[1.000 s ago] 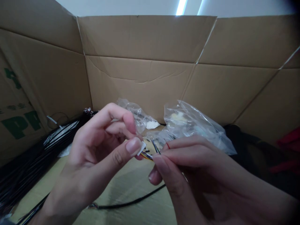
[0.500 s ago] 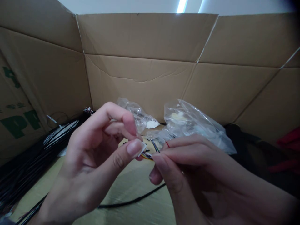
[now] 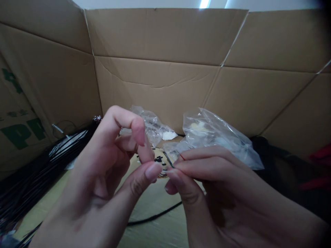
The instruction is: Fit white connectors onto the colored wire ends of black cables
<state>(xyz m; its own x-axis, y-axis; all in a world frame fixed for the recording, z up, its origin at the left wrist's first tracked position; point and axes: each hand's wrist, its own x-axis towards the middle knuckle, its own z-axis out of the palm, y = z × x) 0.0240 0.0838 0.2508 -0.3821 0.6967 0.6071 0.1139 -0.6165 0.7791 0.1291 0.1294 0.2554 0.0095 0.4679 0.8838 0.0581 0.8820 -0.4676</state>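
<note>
My left hand pinches a small white connector between thumb and forefinger; the fingertips hide nearly all of it now. Close beside it, my right hand has thumb and fingers closed on thin coloured wires. A dark green and a black wire stick up from that pinch, and a red wire crosses the right forefinger. Yellow and white wires bridge the short gap between both hands' fingertips. Under the hands a black cable curves over the tan work surface and passes behind the right hand.
Cardboard walls enclose the back and sides. A thick bundle of black cables lies at left. Two clear plastic bags with pale parts stand at the back. Small black bits are scattered before them. Dark and red cloth lies at right.
The left fingertips have shifted slightly and now cover the white connector, which showed before. The right hand keeps its pinch on the wires. The whole view has tilted a little.
</note>
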